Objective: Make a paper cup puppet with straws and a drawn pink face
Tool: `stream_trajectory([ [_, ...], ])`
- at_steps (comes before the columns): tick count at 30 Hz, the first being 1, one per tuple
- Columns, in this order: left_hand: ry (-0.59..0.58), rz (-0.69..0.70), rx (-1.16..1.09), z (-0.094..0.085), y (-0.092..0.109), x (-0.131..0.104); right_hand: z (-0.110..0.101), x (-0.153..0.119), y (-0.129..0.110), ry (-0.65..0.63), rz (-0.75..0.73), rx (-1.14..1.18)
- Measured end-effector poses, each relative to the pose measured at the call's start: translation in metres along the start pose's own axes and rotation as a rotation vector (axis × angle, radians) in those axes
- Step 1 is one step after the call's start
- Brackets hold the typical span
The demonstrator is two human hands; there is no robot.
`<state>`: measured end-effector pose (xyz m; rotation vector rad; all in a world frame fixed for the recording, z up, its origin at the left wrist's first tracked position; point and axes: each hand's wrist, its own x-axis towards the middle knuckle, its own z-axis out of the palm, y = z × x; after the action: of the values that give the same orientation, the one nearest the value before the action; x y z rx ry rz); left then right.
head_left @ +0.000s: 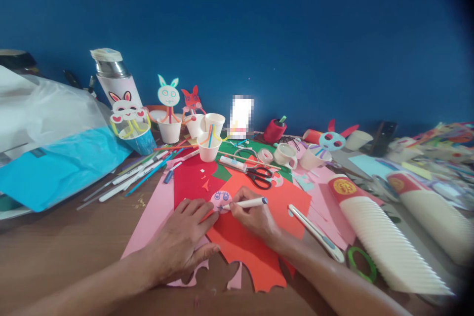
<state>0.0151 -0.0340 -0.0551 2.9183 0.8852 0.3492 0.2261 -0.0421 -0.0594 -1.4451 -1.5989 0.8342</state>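
A white marker (249, 203) with a blue end is pinched in my right hand (255, 217), its tip on a small pink paper circle (221, 199). Two blue eyes with lashes and some blue marks below them show on the circle. My left hand (185, 232) lies flat with fingers spread, its fingertips at the circle's lower left edge. Under both hands are an orange paper sheet (292, 207) with scalloped cutouts, a dark red sheet (187, 177) and a pink sheet (148, 227).
Black-handled scissors (259, 177) and a white cutter (316, 234) lie near my right hand. Stacked paper cups (385, 237) and a green tape roll (362, 264) are to the right. Behind stand cups with paper animal faces (169, 95). Several markers (137, 175) and a blue packet (66, 168) are left.
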Motion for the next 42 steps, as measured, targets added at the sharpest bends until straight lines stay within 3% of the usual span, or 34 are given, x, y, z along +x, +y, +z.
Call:
stream_trajectory([
  [26, -0.047, -0.011, -0.025, -0.0002, 0.0003, 0.0005, 0.0031, -0.0004, 0.0057, -0.015, 0.024, 0.031],
  [42, 0.015, -0.004, -0.017, 0.0006, -0.0007, -0.0008, 0.0011, 0.0025, 0.0003, 0.031, 0.030, 0.081],
])
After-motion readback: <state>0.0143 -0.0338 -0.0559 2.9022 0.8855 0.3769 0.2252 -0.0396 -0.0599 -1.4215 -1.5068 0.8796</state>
